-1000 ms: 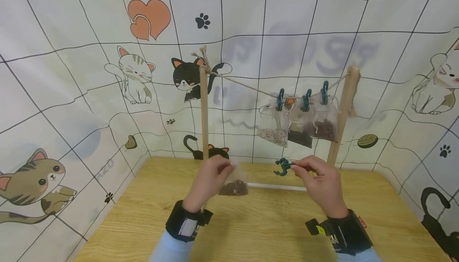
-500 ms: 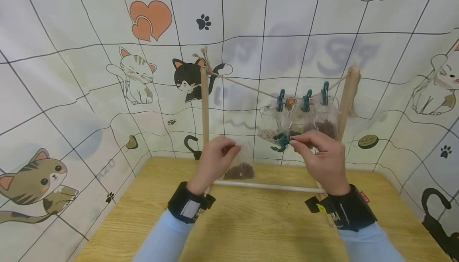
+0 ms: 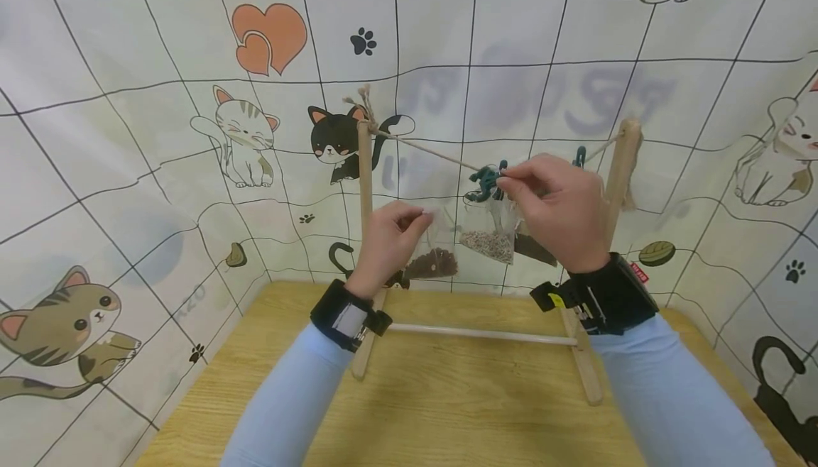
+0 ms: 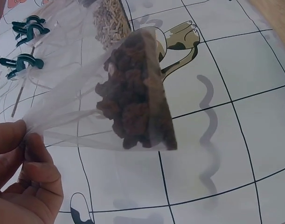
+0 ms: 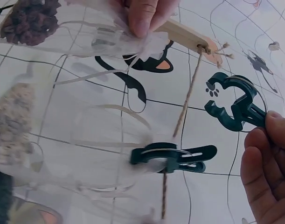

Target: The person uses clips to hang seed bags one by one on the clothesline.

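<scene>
My left hand [image 3: 393,236] pinches the top of a sheer drawstring bag [image 3: 434,262] that holds dark reddish-brown pieces. The bag hangs left of a bag of pale pellets [image 3: 488,243], which a green clip [image 5: 172,156] fixes to the rope. By its handles, my right hand [image 3: 557,204] pinches another green clip [image 5: 235,100]. That clip's jaws stand apart with nothing between them, close to the rope [image 3: 434,151]. Behind the right hand, a bag with dark contents [image 3: 535,248] shows in part. Farther right, a clip [image 3: 579,157] sits on the rope; its bag is hidden.
Two wooden posts [image 3: 366,183] carry the sagging rope, which is tied at their tops. A pale crossbar [image 3: 482,333] joins them low down, above the wooden table [image 3: 486,410]. Close behind the stand hangs a cat-print cloth [image 3: 422,41].
Both hands have risen from near the table toward the rope, the left with its bag and the right with its clip. The right hand now covers part of the hanging bags.
</scene>
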### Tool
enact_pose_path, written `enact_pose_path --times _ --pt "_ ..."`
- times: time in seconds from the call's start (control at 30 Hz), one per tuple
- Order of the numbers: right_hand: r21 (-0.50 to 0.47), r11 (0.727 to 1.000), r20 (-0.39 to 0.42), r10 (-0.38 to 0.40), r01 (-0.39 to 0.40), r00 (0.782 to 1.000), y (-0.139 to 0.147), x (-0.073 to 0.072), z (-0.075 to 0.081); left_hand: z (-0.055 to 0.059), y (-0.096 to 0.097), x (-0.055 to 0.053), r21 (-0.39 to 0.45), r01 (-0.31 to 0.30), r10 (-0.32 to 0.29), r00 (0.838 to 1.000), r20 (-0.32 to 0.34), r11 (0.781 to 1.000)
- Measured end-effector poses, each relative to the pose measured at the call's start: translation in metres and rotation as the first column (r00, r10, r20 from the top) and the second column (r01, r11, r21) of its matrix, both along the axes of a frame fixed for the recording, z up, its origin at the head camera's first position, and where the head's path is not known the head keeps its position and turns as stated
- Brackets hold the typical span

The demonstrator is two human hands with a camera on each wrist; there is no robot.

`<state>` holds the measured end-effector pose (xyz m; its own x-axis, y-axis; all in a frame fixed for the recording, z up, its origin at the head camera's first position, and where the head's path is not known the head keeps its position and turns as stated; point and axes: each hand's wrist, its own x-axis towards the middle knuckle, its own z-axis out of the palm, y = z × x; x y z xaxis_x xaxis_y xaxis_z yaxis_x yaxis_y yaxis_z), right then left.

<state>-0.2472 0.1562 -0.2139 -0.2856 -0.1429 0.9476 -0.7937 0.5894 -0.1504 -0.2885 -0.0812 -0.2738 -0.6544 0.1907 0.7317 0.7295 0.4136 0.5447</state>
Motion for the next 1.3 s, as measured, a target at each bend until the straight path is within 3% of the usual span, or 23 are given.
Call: enact_pose_path --times 0.23,0.5,0.9,1.3 --pt "0.063 0.998 0.026 0.007 -0.009 1.0 -0.011 -0.019 0.033 0.018 0.005 -0.014 -0.014 -0.052 0.052 0.999 -0.005 0.999" --pt "0.125 0.992 0.186 -0.025 0.002 0.982 -0.018 -0.031 0.056 0.034 0.009 -0.024 -0.004 -0.058 0.058 0.991 0.118 0.998" --pt "0.186 0.982 0.365 -0.104 0.037 0.925 -0.029 -0.047 0.057 0.042 0.012 -0.034 -0.002 -0.062 0.061 0.977 0.203 0.998" --pt "0.189 0.982 0.449 -0.114 0.031 0.886 -0.035 -0.048 0.057 0.052 0.017 -0.032 0.027 0.031 -0.036 0.981 0.193 0.999"
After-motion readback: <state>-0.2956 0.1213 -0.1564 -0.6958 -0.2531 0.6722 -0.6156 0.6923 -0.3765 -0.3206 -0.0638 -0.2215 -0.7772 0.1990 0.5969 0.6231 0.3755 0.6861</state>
